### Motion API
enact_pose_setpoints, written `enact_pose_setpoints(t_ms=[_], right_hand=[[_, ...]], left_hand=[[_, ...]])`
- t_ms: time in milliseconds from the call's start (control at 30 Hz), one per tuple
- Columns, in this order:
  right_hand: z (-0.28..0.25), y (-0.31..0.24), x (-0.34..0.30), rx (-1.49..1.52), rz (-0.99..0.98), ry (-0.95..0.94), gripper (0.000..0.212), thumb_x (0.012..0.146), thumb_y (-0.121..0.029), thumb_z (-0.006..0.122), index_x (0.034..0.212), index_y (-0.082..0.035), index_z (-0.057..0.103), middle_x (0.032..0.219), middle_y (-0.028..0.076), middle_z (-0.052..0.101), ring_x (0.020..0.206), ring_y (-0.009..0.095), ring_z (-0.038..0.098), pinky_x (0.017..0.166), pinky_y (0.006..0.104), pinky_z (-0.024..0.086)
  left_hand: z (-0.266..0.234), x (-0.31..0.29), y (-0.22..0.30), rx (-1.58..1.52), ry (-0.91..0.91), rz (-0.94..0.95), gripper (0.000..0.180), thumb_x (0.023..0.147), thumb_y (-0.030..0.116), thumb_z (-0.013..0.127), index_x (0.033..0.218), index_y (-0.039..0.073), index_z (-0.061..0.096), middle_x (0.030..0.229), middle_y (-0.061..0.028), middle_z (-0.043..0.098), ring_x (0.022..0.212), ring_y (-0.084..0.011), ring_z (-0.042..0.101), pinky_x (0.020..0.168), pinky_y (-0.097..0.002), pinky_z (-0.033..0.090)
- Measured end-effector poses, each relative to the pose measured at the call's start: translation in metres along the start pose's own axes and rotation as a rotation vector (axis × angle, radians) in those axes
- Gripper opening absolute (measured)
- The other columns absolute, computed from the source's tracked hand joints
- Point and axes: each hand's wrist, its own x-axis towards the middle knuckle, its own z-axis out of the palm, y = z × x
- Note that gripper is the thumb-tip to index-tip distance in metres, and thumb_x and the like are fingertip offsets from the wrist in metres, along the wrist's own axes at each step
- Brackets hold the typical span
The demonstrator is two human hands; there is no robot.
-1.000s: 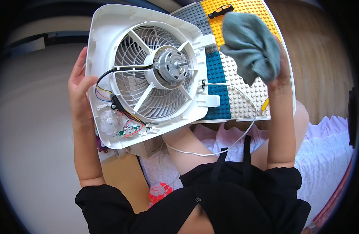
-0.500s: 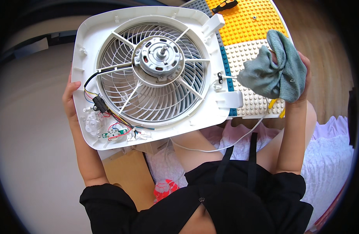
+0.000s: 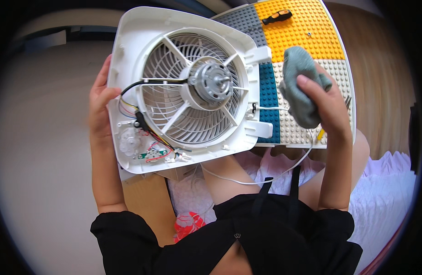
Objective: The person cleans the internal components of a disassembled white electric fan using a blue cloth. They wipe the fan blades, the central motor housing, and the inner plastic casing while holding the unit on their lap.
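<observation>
Left hand (image 3: 102, 107) held the near rim of a white plastic fan housing (image 3: 176, 115), a rounded square between both hands, with a curved-slat grille and cylindrical metal motor (image 3: 212, 82). Right hand (image 3: 333, 110) clutched a bunched, soft grey-green cloth (image 3: 300, 98), apart from the housing. Studded plastic tabletop (image 3: 302, 46) lay beneath right hand; black-orange screwdriver (image 3: 277, 17) beyond it.

The cloth (image 3: 296, 98) hides a stretch of the white cord (image 3: 273, 108).
</observation>
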Motion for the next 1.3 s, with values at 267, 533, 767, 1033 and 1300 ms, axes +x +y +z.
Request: enact_pose_setpoints(t_ms=[267,533,767,1033,1300], right_hand=[[0.104,0.011,0.003,-0.431,-0.387,-0.185,0.037,0.077,-0.006,0.063,0.112,0.0,0.053,0.097,0.015,0.058,0.087,0.025,0.058,0.079,0.0318,0.046],[0.152,-0.019,0.037,-0.784,-0.701,0.017,0.038,0.07,0.002,0.065,0.107,-0.006,0.061,0.105,0.018,0.051,0.092,0.035,0.055,0.078,0.0366,0.047],[0.176,-0.043,0.056,-0.926,-1.066,-0.225,0.033,0.055,0.005,0.063,0.085,-0.008,0.068,0.097,0.013,0.051,0.093,0.031,0.051,0.077,0.0366,0.044],[0.2,-0.012,0.049,-1.437,-1.16,-0.298,0.022,0.071,-0.016,0.057,0.092,-0.01,0.063,0.086,0.009,0.046,0.081,0.023,0.047,0.063,0.0312,0.04],[0.197,-0.016,0.054,-1.3,-1.062,-0.378,0.016,0.071,-0.018,0.058,0.083,-0.008,0.063,0.079,0.01,0.051,0.078,0.023,0.052,0.052,0.0297,0.043]], left_hand=[[0.013,-0.002,0.008,0.168,-0.051,0.046,0.068,0.076,0.004,0.066,0.136,-0.004,0.034,0.121,-0.0178,0.052,0.11,-0.0207,0.053,0.095,-0.0318,0.042],[0.017,0.001,0.01,0.26,-0.065,0.069,0.075,0.085,0.036,0.063,0.142,0.005,0.025,0.113,-0.0138,0.054,0.104,-0.0163,0.052,0.089,-0.0266,0.04],[0.014,0.001,0.004,0.13,-0.062,0.049,0.045,0.1,0.03,0.036,0.14,0.009,0.033,0.122,-0.0071,0.05,0.105,-0.0112,0.047,0.091,-0.0221,0.037],[0.014,-0.001,-0.003,0.097,-0.026,0.09,0.043,0.101,0.025,0.032,0.141,0.009,0.032,0.13,-0.0057,0.045,0.111,-0.0105,0.043,0.095,-0.0212,0.034],[0.012,-0.002,-0.003,0.232,-0.027,0.104,0.046,0.1,0.029,0.032,0.141,0.008,0.03,0.133,-0.0069,0.042,0.115,-0.0125,0.042,0.097,-0.0223,0.032]])
